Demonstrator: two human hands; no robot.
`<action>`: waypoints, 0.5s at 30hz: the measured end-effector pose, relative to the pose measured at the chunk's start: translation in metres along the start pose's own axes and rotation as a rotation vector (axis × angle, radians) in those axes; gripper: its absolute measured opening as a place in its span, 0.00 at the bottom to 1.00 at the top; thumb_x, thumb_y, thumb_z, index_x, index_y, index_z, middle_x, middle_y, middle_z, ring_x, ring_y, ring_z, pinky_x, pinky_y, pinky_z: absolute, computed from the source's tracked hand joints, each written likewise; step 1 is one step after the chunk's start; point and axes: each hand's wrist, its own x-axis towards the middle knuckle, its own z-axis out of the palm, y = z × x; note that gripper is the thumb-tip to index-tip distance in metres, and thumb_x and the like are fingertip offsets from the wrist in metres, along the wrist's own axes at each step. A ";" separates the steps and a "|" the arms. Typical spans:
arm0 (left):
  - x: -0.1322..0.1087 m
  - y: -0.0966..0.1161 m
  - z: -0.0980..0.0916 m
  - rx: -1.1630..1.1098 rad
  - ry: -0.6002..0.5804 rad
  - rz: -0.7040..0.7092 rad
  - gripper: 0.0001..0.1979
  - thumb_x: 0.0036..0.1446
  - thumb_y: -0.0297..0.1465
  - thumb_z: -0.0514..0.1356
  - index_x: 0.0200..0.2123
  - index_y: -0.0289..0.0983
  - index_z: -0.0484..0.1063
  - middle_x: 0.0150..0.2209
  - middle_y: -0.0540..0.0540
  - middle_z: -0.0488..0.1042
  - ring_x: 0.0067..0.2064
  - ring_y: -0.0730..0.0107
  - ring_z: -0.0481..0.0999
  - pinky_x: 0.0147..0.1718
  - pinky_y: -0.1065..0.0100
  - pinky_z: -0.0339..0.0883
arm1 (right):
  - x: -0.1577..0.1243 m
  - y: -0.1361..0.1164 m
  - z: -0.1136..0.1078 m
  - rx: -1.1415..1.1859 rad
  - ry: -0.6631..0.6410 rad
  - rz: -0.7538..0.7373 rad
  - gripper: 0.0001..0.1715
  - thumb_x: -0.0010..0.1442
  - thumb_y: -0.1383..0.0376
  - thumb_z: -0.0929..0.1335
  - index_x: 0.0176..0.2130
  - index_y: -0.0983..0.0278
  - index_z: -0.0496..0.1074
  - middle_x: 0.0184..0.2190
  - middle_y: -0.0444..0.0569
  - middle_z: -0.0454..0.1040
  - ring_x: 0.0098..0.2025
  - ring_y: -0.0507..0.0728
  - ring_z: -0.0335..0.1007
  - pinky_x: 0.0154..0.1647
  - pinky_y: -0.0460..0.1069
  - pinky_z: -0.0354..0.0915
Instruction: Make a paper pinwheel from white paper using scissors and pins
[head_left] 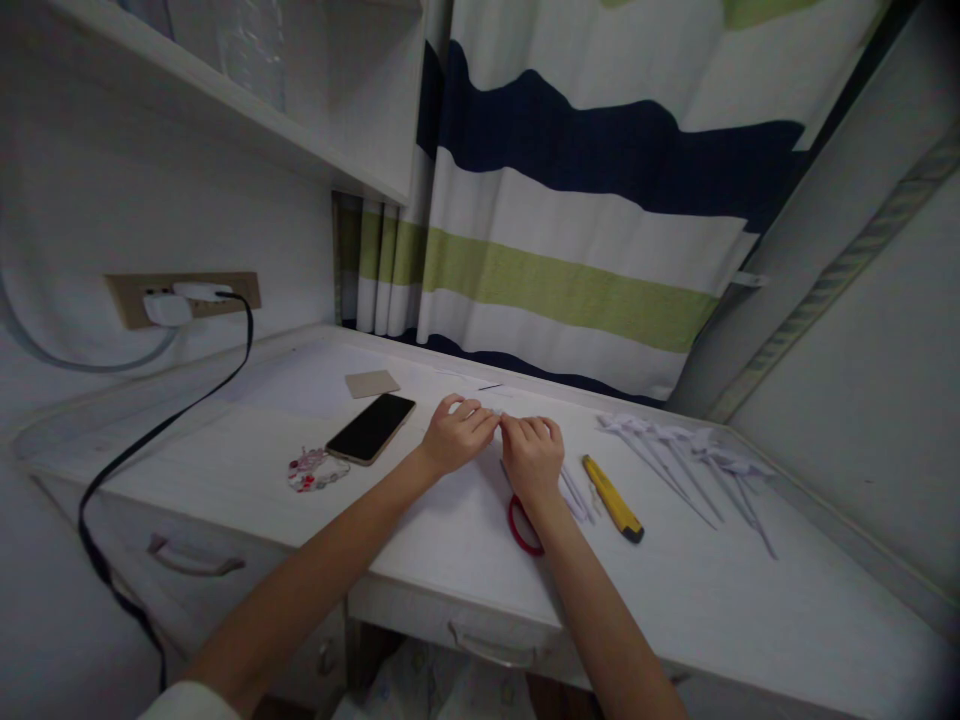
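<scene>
My left hand [457, 437] and my right hand [534, 458] meet above the middle of the white desk. Both are closed, fingertips pinching a small white piece [497, 412] that looks like paper; most of it is hidden. Under my right wrist lies a pair of scissors with a red handle [513, 520], partly covered by the arm. Thin white strips [576, 492] rest just right of that hand. Further right is a yellow utility knife [611, 498]. Several white paper flower-like pieces on thin stems [667, 437] lie in a row beyond it.
Left of my hands are a black phone [373, 428], a beaded bracelet [307, 482] and a beige card [373, 384]. A black cable [161, 425] hangs from the wall socket [127, 300] across the desk's left end. A striped curtain [570, 280] borders the back; a shelf [300, 140] overhangs at upper left.
</scene>
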 end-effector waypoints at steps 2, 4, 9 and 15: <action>0.000 0.000 0.000 -0.004 -0.008 -0.002 0.06 0.55 0.28 0.52 0.33 0.39 0.69 0.30 0.52 0.75 0.35 0.70 0.70 0.40 0.62 0.52 | 0.000 0.001 0.000 -0.002 -0.004 0.001 0.09 0.58 0.64 0.61 0.38 0.67 0.67 0.34 0.46 0.70 0.35 0.52 0.67 0.39 0.54 0.63; 0.000 -0.001 0.001 -0.007 -0.016 -0.005 0.07 0.55 0.28 0.52 0.34 0.39 0.69 0.31 0.51 0.75 0.36 0.69 0.70 0.40 0.62 0.53 | -0.001 0.001 0.001 -0.002 -0.008 0.001 0.09 0.58 0.64 0.61 0.38 0.67 0.67 0.34 0.46 0.70 0.35 0.53 0.67 0.39 0.54 0.63; -0.001 -0.004 0.001 -0.016 -0.040 -0.017 0.08 0.55 0.29 0.52 0.33 0.40 0.70 0.30 0.51 0.75 0.36 0.69 0.70 0.39 0.63 0.53 | -0.002 0.002 0.002 0.000 -0.012 -0.006 0.10 0.58 0.64 0.61 0.38 0.66 0.67 0.34 0.46 0.70 0.35 0.52 0.67 0.39 0.54 0.63; 0.001 -0.006 0.000 -0.020 -0.056 -0.035 0.08 0.55 0.29 0.52 0.33 0.40 0.71 0.31 0.51 0.75 0.36 0.68 0.69 0.39 0.63 0.54 | -0.001 0.003 0.002 -0.004 -0.012 -0.009 0.10 0.58 0.64 0.61 0.38 0.66 0.67 0.35 0.46 0.69 0.36 0.53 0.67 0.40 0.55 0.62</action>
